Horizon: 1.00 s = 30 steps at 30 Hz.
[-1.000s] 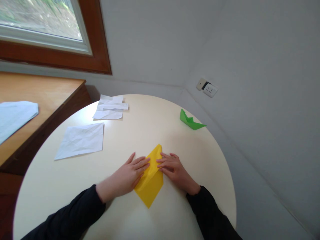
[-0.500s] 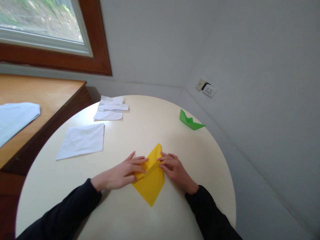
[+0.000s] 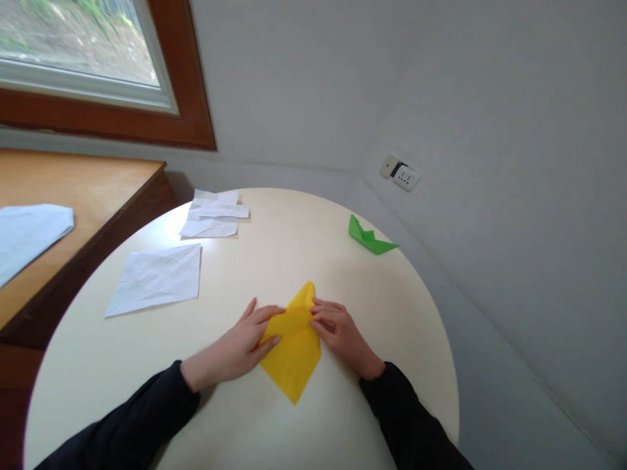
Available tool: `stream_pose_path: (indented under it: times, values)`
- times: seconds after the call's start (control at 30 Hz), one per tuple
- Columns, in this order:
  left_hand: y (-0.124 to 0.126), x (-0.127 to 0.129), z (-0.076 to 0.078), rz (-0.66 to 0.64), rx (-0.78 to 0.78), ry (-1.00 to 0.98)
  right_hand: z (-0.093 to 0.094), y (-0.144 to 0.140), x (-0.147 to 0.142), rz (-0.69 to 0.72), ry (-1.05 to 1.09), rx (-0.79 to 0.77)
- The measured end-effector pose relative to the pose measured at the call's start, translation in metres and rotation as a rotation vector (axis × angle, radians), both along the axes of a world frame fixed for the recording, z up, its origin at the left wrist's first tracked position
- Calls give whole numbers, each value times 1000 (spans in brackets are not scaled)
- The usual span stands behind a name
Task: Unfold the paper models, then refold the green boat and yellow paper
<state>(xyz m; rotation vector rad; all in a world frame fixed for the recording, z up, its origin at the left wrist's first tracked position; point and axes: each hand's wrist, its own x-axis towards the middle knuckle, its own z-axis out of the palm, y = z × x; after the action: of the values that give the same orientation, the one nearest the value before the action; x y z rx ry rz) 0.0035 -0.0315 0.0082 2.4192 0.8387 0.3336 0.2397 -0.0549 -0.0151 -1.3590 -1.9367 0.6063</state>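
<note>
A folded sheet of yellow paper [image 3: 294, 365] lies on the table between my hands, one corner pointing at me and a narrower, folded end at the far side. My left hand [image 3: 232, 344] rests along its left edge, fingers stretched out and thumb spread apart on the paper. At the right edge, my right hand [image 3: 340, 331] has its fingers curled together, the fingertips pinching the paper near the upper fold. What lies under the fingertips is hidden.
On the round white table [image 3: 235, 431], a green paper boat [image 3: 371, 240] stands at the far right. Creased white paper [image 3: 159, 277] lies at the left, with more white pieces [image 3: 210, 225] behind it. A wooden desk [image 3: 98, 186] carries pale blue folded material [image 3: 34, 232].
The raised flap across the yellow paper now looks flatter, its crease less marked. My left thumb and fingers have spread wider; my right hand stays at the right edge.
</note>
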Motion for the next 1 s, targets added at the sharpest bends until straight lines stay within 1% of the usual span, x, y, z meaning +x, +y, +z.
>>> stream_pose_path:
  times: [0.23,0.47,0.6,0.83,1.0]
  values:
    - [5,0,-5,72,-13,12,0,2,-1,-2,-9,32]
    - [7,-1,-13,238,-10,32,-2,4,-2,-43,-48,67]
    - [10,-1,-17,309,2,42,-2,5,-3,-60,-68,71]
    - [12,-3,-24,358,48,35,-2,7,-4,-87,-112,47]
    - [14,-4,-26,379,54,34,0,6,-6,-93,-118,45]
